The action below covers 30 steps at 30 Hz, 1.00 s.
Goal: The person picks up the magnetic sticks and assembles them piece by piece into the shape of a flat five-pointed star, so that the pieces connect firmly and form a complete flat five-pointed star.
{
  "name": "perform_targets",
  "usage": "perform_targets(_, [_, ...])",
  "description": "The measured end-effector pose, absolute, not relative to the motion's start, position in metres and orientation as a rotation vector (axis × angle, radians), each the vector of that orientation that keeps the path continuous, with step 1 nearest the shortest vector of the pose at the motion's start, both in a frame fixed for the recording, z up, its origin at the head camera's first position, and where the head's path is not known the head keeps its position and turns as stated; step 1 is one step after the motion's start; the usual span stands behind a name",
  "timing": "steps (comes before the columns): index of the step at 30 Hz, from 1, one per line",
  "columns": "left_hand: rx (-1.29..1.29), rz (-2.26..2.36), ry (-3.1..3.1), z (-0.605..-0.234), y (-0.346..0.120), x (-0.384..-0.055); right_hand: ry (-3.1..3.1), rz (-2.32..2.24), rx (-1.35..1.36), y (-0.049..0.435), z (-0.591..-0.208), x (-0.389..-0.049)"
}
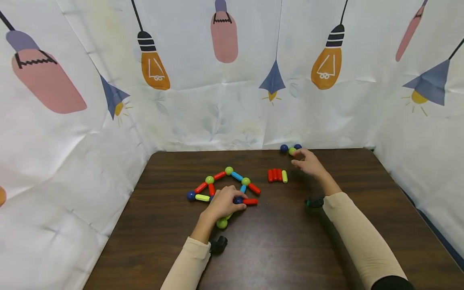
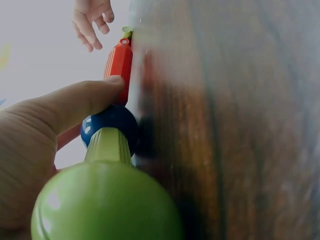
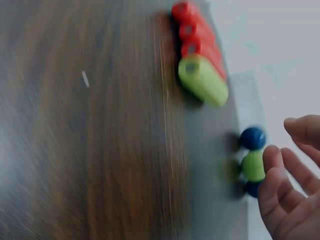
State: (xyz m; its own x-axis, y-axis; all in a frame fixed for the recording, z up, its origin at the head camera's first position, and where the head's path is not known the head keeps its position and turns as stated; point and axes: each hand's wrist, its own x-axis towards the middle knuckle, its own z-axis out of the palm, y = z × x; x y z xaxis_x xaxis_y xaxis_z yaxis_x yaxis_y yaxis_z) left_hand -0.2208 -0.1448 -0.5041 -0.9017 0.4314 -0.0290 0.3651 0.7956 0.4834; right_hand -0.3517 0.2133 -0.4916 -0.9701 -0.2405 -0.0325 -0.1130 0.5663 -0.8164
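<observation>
Short coloured rods and balls are joined into a flat frame [image 1: 219,175] on the table. My left hand [image 1: 224,202] lies over its lower part and pinches a blue ball [image 2: 111,125] with a red rod [image 1: 250,201] on its right. In the left wrist view the thumb presses where that ball and rod meet. A green ball [image 1: 222,223] on a yellow-green rod sticks out toward me. My right hand [image 1: 309,163] reaches to the far edge with fingers loosely bent, holding nothing. Its fingertips are beside a green ball [image 1: 292,151] between two blue balls [image 1: 284,148].
Three red rods [image 1: 274,175] and one yellow-green rod [image 1: 284,177] lie side by side right of the frame. A brown wooden table [image 1: 275,249] carries everything. White cloth [image 1: 232,117] printed with lamps hangs behind it and at both sides.
</observation>
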Motion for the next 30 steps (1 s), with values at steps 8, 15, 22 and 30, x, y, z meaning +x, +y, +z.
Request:
perform_targets(8, [0.617, 0.732, 2.859, -0.507, -0.142, -0.222, 2.651, -1.292, -0.346, 0.228, -0.500, -0.377])
perform_targets(15, [0.615, 0.727, 2.881, -0.507, -0.144, -0.220, 2.617, -1.196, -0.453, 0.228, -0.492, -0.387])
perform_targets(22, [0.666, 0.774, 2.839, -0.508, -0.146, -0.219, 2.578, -1.152, -0.457, 0.228, -0.490, -0.391])
perform_targets(30, [0.691, 0.799, 2.810, -0.510, -0.148, -0.221, 2.577, -1.116, -0.516, 0.227, -0.493, -0.392])
